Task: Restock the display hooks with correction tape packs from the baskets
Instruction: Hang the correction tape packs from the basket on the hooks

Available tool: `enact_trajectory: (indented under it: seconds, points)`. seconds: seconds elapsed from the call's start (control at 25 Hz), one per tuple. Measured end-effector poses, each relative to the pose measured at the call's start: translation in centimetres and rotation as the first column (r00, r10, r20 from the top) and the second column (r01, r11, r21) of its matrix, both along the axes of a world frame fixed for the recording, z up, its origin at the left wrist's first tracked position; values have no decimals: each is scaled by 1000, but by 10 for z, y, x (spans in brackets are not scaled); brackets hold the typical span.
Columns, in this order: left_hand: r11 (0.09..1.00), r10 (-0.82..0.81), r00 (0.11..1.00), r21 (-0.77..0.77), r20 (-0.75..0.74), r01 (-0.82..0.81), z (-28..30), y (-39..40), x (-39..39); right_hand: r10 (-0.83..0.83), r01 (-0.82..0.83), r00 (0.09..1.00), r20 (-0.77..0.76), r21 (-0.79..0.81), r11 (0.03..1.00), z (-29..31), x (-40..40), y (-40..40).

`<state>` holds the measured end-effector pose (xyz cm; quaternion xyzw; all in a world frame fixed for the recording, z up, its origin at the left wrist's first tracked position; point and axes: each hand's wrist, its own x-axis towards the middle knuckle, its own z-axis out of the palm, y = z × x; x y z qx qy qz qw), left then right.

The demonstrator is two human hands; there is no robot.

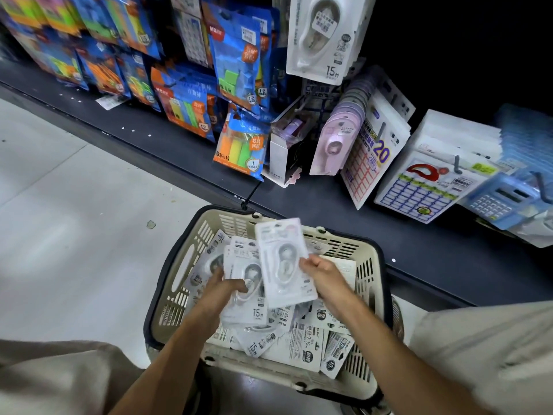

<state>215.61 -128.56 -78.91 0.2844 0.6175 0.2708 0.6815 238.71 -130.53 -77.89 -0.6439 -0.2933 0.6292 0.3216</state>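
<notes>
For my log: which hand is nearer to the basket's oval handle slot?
Left. The left hand is just beside the oval handle slot of the beige plastic basket; the right hand is farther away.

Head view, looking down, basket (179, 266) close

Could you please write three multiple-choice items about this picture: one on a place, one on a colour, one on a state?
1. Where does the basket stand?
A. on the floor before the shelf
B. on the shelf
C. on a hook

2. What colour is the row of packs leaning right of the open box?
A. green
B. lilac
C. red

3. What does the right hand do?
A. hangs free
B. grips the basket rim
C. holds a white correction tape pack

Key: 1 A, floor shows around it; 2 B, pale purple cards; 3 C, fingers pinch the pack's edge, while the left hand holds other packs.
</notes>
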Motion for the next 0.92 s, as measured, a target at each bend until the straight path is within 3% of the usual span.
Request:
enact_trajectory:
  seconds: [0.08, 0.12, 0.24, 0.4, 0.56, 0.72, 0.92]
  points:
    - [996, -23, 982, -76, 190, 38, 1, -1, 5, 173, -176, 975, 139, 16, 984, -10, -29, -11]
    - [995, -20, 981, -87, 194, 38, 1, -2, 7, 208, -220, 958, 196, 42, 975, -15, -43, -15]
    - [1000, 4, 1000, -17, -31, -4, -4, -4, 3, 237, -254, 933, 271, 31, 967, -31, -64, -21]
    - [997, 74, 993, 29, -91, -72, 0, -3, -5, 241, -85, 826, 509, -311, 947, -45, -35, -29]
    - [990, 138, 980, 53, -140, -132, 1, -7, -13, 42, 45, 945, 326, -255, 966, -56, -35, -20]
    - [993, 121, 979, 22, -163, -119, -2, -11, -17, -102, 130, 962, 252, -97, 987, -46, -48, -2]
    - [997, 71, 994, -17, -86, -72, -6, -5, -18, -52, 42, 998, 47, 186, 982, -11, -29, 9]
